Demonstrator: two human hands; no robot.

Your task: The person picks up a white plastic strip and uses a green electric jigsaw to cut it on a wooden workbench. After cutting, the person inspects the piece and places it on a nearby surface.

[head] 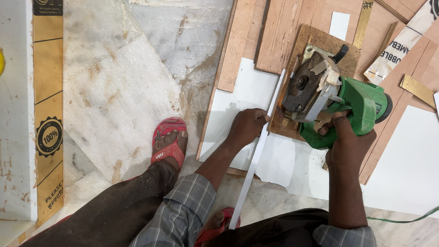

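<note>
Long white strip [257,154] running away from the knees toward the saw blade — pinned flat under left hand [247,128], fingers pressed down; right hand [344,137] just beside, seemingly wrapped around green circular saw [346,106].

Circular saw [349,106]: green body, grey blade guard. Strip [257,154] and laminate sheet [413,159]: white. Sandal [169,139] red; shirt sleeve [182,214] grey checked; floor [128,81] mottled grey-white marble.

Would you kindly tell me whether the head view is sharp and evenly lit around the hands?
Head view: soft, even light, no harsh glare; left hand on the white strip and right hand on the green saw look sharp; edges bow slightly from the wide lens.
</note>
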